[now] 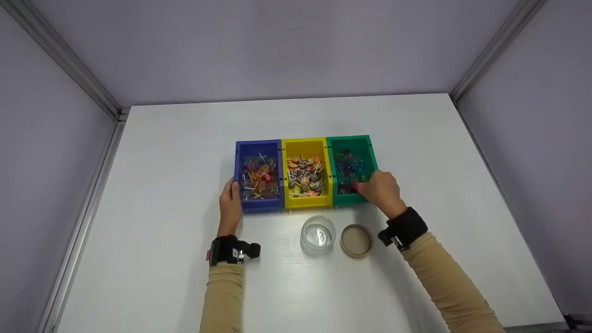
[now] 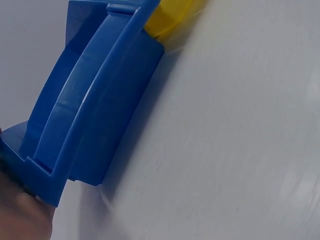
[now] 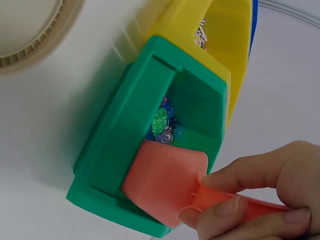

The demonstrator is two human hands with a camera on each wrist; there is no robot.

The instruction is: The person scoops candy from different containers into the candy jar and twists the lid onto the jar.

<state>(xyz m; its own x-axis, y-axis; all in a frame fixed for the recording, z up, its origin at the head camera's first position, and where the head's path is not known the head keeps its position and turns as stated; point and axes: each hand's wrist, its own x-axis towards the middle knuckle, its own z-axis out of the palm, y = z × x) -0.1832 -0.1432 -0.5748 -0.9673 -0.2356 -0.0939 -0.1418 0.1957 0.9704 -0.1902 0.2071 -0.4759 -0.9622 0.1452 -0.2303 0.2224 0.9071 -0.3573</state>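
My right hand grips the handle of a coral-red scoop over the green bin. In the right wrist view, the scoop's bowl is down inside the bin, beside shiny blue, green and purple candies; whether it holds any is hidden. My left hand holds the left side of the blue bin, its thumb at the rim. Lollipops in clear wrappers lie in the blue bin. Between the two stands a yellow bin of striped lollipops.
In front of the bins stands a clear jar, its mouth uncovered. Just right of it, a round beige lid lies on the white table. Pale walls enclose the table at the back and both sides.
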